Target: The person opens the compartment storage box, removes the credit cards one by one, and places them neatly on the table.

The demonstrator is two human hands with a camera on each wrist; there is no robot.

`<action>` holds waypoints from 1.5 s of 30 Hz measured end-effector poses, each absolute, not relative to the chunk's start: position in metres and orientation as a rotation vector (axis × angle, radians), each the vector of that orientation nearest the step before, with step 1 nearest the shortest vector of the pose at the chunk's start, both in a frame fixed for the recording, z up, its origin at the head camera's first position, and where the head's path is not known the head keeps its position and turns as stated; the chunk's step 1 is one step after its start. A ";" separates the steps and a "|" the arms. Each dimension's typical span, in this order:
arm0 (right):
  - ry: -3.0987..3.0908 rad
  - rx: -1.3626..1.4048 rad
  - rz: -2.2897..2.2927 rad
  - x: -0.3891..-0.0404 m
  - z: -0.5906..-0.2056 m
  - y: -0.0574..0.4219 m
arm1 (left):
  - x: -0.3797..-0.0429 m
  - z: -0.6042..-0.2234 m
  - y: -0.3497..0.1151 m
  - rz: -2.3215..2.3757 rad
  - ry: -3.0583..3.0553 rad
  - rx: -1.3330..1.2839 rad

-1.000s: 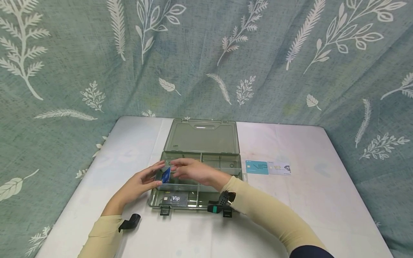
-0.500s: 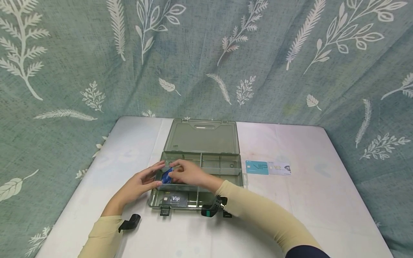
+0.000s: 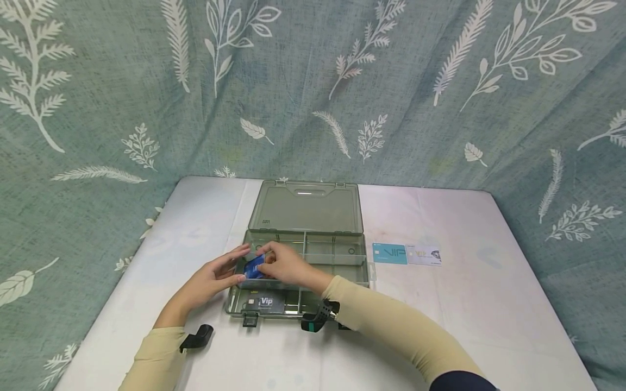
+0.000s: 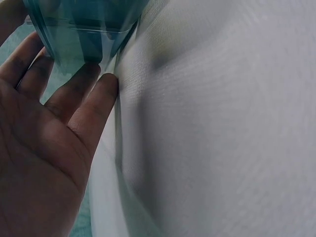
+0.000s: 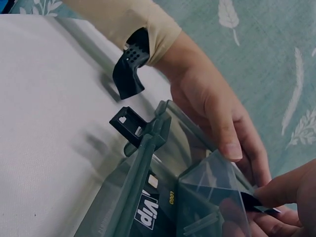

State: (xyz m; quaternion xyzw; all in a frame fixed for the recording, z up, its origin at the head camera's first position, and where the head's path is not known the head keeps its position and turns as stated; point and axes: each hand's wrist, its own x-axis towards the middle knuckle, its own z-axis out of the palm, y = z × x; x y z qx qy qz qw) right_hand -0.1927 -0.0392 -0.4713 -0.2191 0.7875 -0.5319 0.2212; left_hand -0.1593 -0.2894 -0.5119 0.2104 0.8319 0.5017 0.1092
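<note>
A clear green-grey plastic box [image 3: 320, 243] with divided compartments lies with its lid [image 3: 303, 209] laid back behind it. My right hand [image 3: 283, 265] pinches a blue card [image 3: 251, 268] by its right side, inside the left middle compartment. The card leans at a slant there. At the box's left side rests my left hand [image 3: 210, 278], thumb at the rim. The left wrist view shows the left fingers [image 4: 101, 96] fairly straight against the outer wall. A dark card marked Vip [image 3: 270, 303] lies in the front left compartment; the right wrist view shows this Vip card [image 5: 147, 211] close up.
To the right of the box, a teal VIP card [image 3: 389, 253] and a pale VIP card [image 3: 424, 255] lie side by side on the white tablecloth [image 3: 440, 304]. Two latches stick out at the box's front, one being the left latch [image 3: 250, 320]. Patterned green cloth [image 3: 313, 81] hangs behind.
My right hand has closed its fingers on the blue card's right side and moved slightly left and down. The card has turned to show more of its face. My left hand stays put.
</note>
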 end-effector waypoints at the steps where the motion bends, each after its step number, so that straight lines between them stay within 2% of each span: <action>1: 2.187 -0.602 -1.463 -0.193 -0.471 -0.039 | -0.159 -0.512 -0.289 1.475 2.446 0.615; 25: 2.270 -0.498 -1.396 -0.191 -0.459 -0.032 | -0.160 -0.512 -0.288 1.523 2.405 0.581; 45: 2.216 -0.526 -1.512 -0.187 -0.455 -0.008 | -0.160 -0.511 -0.289 1.495 2.441 0.600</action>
